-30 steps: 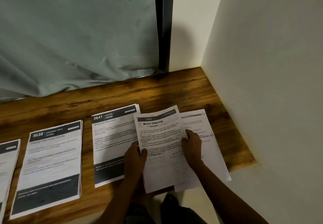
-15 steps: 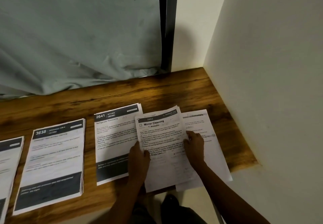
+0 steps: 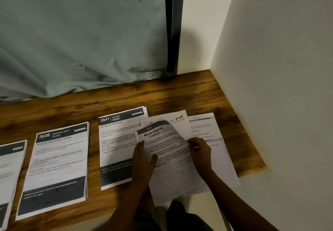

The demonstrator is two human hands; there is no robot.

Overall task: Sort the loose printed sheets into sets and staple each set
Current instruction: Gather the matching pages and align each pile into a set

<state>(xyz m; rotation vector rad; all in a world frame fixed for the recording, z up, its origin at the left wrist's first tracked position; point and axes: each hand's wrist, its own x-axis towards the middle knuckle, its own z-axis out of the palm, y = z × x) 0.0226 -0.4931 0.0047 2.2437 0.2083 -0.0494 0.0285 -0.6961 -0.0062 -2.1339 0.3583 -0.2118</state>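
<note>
Since a second ago the Mirror Cleaning sheet [image 3: 169,146] has bowed up, its head curling toward me and baring a handwritten page [image 3: 178,122] beneath. It sits just right of the 2641 stack [image 3: 117,140], overlapping it on the worktop [image 3: 180,93]. My left hand [image 3: 143,158] lies straight-fingered on its left edge; my right hand [image 3: 200,151] pinches the right edge. Squeezing further could crease it, or drag the loose pages beneath off the near edge.
</note>
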